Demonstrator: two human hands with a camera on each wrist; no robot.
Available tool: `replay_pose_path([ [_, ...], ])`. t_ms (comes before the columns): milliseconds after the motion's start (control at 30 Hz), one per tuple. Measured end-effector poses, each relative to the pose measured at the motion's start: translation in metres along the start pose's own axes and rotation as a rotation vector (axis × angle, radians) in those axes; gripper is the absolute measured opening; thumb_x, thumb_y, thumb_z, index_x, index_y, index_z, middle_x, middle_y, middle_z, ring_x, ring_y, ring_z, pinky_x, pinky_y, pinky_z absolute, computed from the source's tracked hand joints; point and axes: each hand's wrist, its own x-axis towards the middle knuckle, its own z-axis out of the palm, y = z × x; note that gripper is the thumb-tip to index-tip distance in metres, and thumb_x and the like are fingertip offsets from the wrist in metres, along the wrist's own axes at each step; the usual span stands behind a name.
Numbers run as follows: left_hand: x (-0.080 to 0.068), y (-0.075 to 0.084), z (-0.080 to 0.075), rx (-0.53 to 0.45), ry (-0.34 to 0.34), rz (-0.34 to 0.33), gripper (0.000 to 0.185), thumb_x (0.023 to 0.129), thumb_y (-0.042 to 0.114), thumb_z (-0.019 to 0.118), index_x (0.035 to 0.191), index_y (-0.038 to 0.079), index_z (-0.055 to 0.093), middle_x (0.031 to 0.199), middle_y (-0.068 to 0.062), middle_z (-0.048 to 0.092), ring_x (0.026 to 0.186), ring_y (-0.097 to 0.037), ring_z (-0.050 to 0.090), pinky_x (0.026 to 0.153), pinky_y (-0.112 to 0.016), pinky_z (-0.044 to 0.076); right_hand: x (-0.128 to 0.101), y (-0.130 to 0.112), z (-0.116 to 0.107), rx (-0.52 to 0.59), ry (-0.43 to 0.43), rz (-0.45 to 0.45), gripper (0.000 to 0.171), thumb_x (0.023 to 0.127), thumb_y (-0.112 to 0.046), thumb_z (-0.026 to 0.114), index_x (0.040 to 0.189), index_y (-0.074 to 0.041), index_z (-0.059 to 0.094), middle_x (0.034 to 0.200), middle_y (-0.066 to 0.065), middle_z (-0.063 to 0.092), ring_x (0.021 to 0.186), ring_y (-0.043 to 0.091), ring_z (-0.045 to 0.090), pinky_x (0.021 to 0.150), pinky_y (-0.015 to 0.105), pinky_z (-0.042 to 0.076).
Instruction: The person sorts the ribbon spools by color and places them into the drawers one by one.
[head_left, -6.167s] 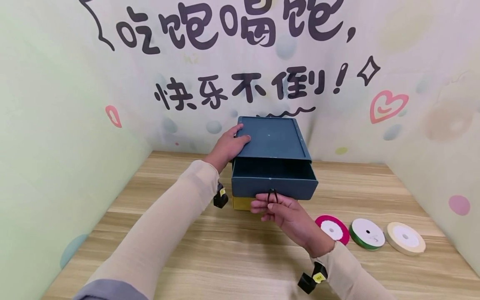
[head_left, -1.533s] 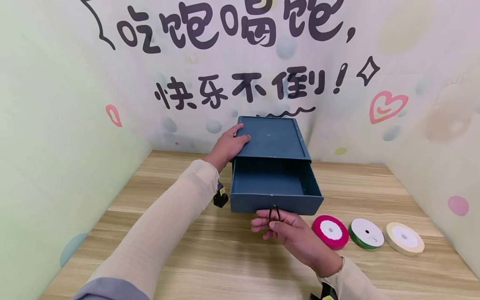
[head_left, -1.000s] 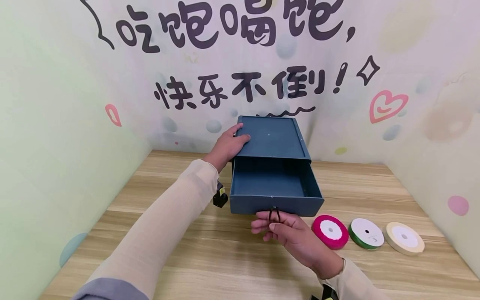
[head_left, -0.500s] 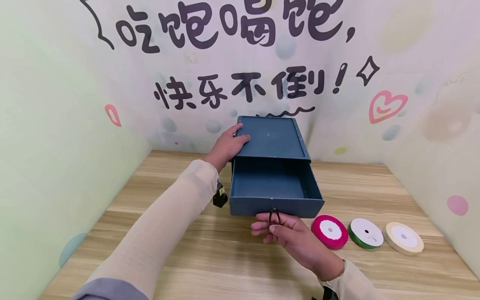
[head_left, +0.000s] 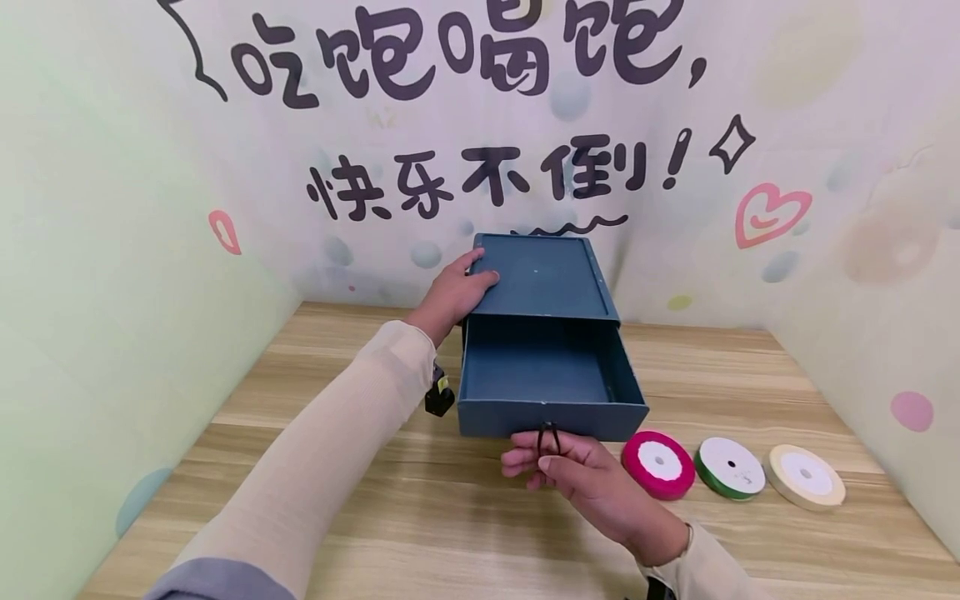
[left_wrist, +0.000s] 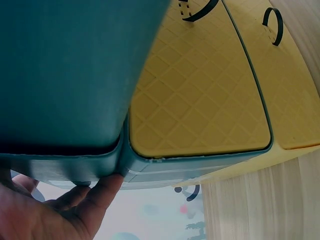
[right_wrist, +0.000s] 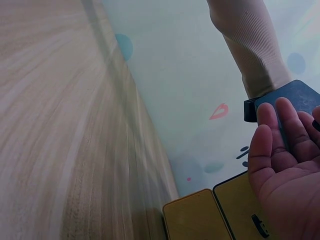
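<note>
A dark blue drawer box stands at the back of the wooden table. Its top drawer is pulled out toward me and is empty. My left hand rests flat on the box's top left edge; in the left wrist view its fingers press against the box's corner. My right hand is just in front of the drawer and pinches its black loop pull. The left wrist view also shows the yellow lower drawer fronts, each with a black loop.
Three ribbon spools lie in a row right of my right hand: pink, green and cream. Printed walls close in the table on the left, back and right. Bare wood stretches in front of me.
The top drawer has slid further out toward me with my right hand on its loop, mostly since the oldest frame. My left hand has stayed on the box.
</note>
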Motion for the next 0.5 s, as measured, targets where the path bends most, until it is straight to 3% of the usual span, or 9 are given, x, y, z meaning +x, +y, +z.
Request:
replay_pose_path([
  [500,0.0016,-0.001,0.0001,-0.005,0.001,0.004,0.059,0.101,0.038,0.054,0.156,0.032,0.033,0.163,-0.004,0.025,0.142,-0.029,0.033,0.113,-0.046,0.032,-0.0017,0.002,-0.0007,-0.008,-0.03,-0.03,0.036,0.106,-0.01,0.044,0.139,-0.001,0.053,0.129,0.012,0.064,0.122,0.023,0.059,0.098,0.034,0.046],
])
